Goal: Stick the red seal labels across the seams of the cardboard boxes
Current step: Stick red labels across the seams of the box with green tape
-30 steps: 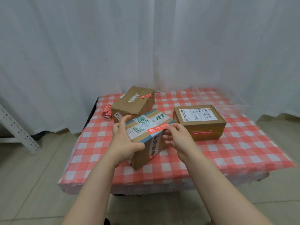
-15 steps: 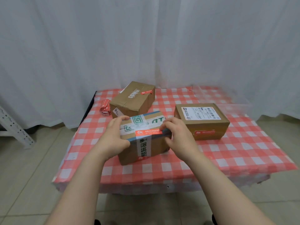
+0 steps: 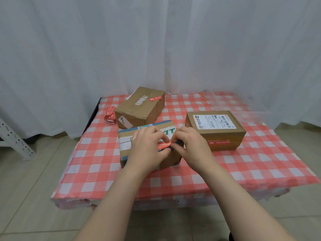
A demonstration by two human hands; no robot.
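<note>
Hands meet mid-frame on the near box (image 3: 125,142), tipped up in the left hand (image 3: 147,150) a second ago and now flat on the tabletop (image 3: 97,164). Left hand and right hand (image 3: 192,146) both pinch the red label (image 3: 164,145) over its front top edge, so this seal looks nearly rubbed down. Behind, the right box (image 3: 215,132) and far box (image 3: 140,110) already carry theirs.

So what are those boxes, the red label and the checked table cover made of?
The boxes look like matt brown cardboard: dull surface, creased folded edges. The red label seems printed sticker paper, slightly shiny. The table cover is probably thin plastic sheet, going by its sheen and crumpled, ragged front edge.
</note>
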